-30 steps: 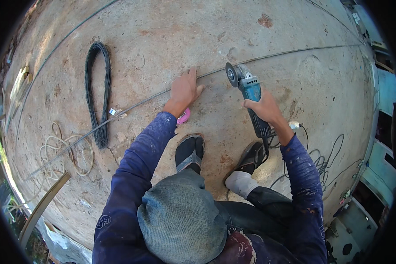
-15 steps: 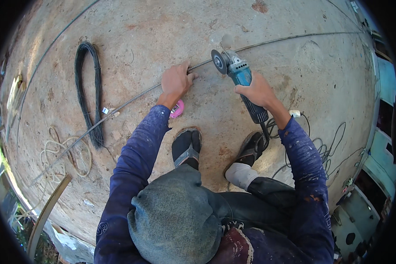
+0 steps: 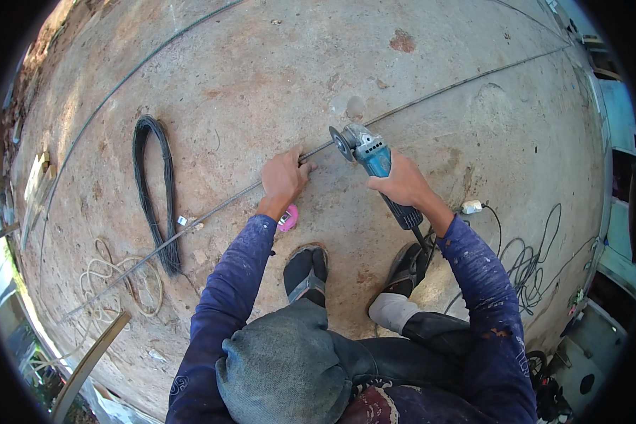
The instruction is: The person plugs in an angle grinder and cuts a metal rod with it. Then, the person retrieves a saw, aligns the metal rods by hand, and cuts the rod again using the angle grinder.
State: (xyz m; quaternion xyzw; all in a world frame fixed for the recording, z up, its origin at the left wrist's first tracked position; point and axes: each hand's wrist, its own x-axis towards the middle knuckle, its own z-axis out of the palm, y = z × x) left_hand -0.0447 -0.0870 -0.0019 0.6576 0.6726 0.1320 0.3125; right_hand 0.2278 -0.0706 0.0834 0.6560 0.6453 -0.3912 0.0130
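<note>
My left hand (image 3: 283, 180) grips a long steel bar (image 3: 449, 86) lying diagonally on the concrete floor, with the fingertips partly hidden. My right hand (image 3: 403, 180) holds a teal and black angle grinder (image 3: 375, 157) by its body. Its cutting disc (image 3: 341, 143) is tilted beside the bar, just right of my left hand; I cannot tell whether they touch. A pink tape measure (image 3: 288, 218) lies just below my left wrist. The grinder's black cord runs down past my right foot (image 3: 404, 268).
Left lie a loop of dark wire (image 3: 143, 184), a pale coiled hose (image 3: 148, 304), another long bar (image 3: 102, 106) and wood scraps (image 3: 37, 177). A curved strip (image 3: 92, 353) rises at lower left. Right are tangled cables (image 3: 526, 268) and light-blue panels (image 3: 615, 240). My left foot (image 3: 305, 272) stands below the bar.
My right hand has brought the grinder slightly left, its disc nearer my left hand along the bar. My left hand stays on the bar. The whole view has shifted with my head.
</note>
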